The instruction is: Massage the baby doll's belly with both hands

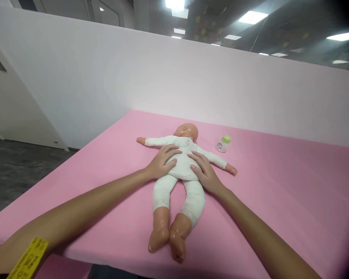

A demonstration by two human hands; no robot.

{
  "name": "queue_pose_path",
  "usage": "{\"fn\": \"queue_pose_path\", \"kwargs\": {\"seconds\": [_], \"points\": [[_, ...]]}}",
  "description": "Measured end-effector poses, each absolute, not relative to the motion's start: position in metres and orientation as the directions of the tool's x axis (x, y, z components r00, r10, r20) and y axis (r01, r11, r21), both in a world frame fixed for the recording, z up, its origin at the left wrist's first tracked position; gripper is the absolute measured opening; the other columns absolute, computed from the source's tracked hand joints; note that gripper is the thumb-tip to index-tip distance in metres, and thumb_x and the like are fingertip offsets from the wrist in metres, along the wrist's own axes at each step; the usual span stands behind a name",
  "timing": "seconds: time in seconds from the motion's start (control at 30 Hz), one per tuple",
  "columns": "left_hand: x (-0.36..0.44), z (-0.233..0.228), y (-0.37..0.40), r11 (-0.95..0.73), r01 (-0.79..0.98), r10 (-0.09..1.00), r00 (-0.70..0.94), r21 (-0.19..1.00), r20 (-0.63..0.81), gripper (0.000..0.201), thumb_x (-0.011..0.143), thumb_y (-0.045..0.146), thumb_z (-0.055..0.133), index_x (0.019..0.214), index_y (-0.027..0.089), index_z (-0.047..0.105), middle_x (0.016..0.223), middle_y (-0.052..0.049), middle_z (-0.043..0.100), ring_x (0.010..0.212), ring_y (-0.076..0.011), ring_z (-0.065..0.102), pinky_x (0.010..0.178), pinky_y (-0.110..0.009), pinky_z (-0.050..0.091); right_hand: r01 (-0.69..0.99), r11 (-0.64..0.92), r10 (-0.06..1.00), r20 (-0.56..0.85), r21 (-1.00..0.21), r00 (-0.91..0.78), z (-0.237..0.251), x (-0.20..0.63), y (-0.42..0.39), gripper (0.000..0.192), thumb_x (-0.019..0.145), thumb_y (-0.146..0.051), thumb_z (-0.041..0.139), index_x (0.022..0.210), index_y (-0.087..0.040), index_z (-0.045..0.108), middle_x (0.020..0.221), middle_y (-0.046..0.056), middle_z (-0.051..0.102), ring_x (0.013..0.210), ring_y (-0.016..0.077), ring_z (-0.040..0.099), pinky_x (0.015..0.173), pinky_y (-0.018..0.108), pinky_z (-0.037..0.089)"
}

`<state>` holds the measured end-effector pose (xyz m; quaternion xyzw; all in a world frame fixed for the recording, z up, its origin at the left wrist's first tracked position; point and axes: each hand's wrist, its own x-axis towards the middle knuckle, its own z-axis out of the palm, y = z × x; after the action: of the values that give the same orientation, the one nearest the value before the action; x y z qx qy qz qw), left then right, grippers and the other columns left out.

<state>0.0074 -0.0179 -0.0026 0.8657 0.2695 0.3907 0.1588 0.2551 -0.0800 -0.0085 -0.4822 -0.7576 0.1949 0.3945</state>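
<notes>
A baby doll [184,170] with a white cloth body lies stretched out on a pink-covered table, its head at the far end and its bare feet toward me. The doll's head is turned to one side and its arms are spread wide. My left hand [164,161] rests on the left side of the doll's torso, fingers extended. On the torso's right side lies my right hand [205,170], its fingers also stretched out. Both hands are flat on the cloth, apart from each other, and neither grips it.
A small bottle [222,144] with a green cap stands right of the doll, beyond its arm. The pink table cover [104,155] meets a white wall [221,85] at the back. A door [14,97] is at the left. Yellow tape [29,259] shows by my left forearm.
</notes>
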Motion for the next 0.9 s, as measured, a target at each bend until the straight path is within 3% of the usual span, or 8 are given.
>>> {"fn": "queue_pose_path", "kwargs": {"seconds": [0.9], "points": [[0.0073, -0.0044, -0.0172, -0.809, 0.332, 0.585, 0.548, 0.486, 0.598, 0.037, 0.101, 0.03, 0.05, 0.136, 0.025, 0.061, 0.148, -0.008, 0.052, 0.143, -0.0265, 0.043, 0.126, -0.05, 0.03, 0.575, 0.463, 0.882, 0.414, -0.674, -0.225, -0.01, 0.2559, -0.0787, 0.044, 0.103, -0.049, 0.051, 0.145, -0.037, 0.056, 0.16, 0.004, 0.042, 0.152, 0.0278, 0.034, 0.128, 0.054, 0.024]]}}
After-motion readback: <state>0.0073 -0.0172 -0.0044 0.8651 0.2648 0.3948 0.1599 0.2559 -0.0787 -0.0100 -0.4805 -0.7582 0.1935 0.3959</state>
